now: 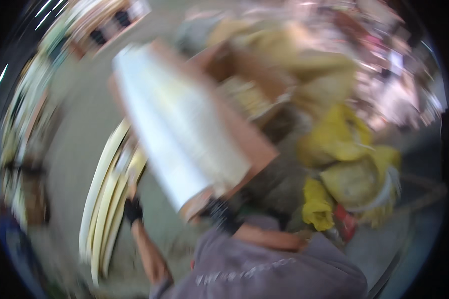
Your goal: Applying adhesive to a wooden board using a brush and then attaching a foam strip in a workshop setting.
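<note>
heavily blurred throughout, with a large flat board, pale on its face and brown along the edges, tilted across the middle and gripped low down by both dark-gloved hands, the left hand at its lower left corner, the right hand under its lower right. just left of the board, curved cream strips standing on the grey floor. to the right, heaped yellow sacks beside a small red object.

A heap of crumpled yellow cloth sacks lies on the grey concrete floor, with a small red object at its lower edge. Blurred cluttered shelving runs along the left rim.
</note>
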Demonstrator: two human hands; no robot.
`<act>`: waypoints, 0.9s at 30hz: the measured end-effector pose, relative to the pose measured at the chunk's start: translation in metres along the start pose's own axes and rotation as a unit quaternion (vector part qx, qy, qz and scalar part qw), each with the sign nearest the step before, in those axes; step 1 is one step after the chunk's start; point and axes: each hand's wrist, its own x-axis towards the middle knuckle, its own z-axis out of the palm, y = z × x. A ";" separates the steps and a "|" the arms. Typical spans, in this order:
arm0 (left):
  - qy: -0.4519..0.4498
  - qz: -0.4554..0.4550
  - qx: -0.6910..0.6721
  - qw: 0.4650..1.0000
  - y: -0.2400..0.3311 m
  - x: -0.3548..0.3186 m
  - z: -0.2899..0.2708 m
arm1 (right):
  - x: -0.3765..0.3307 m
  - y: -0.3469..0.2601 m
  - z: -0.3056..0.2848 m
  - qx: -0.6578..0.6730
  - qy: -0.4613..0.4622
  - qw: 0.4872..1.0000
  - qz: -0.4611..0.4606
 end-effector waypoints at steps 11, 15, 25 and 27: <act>0.124 0.022 0.280 0.952 0.108 -0.067 0.011 | -0.030 0.036 -0.001 0.248 -0.002 0.966 0.068; 0.056 0.361 0.175 0.914 0.121 -0.085 0.040 | -0.033 0.049 0.022 0.343 -0.027 0.925 0.162; 0.075 0.001 0.179 0.981 0.048 -0.069 0.021 | -0.032 0.036 0.009 0.371 -0.017 0.915 0.157; 0.015 -0.089 0.176 0.980 0.048 -0.071 0.012 | -0.008 0.011 -0.005 0.743 0.039 0.533 0.402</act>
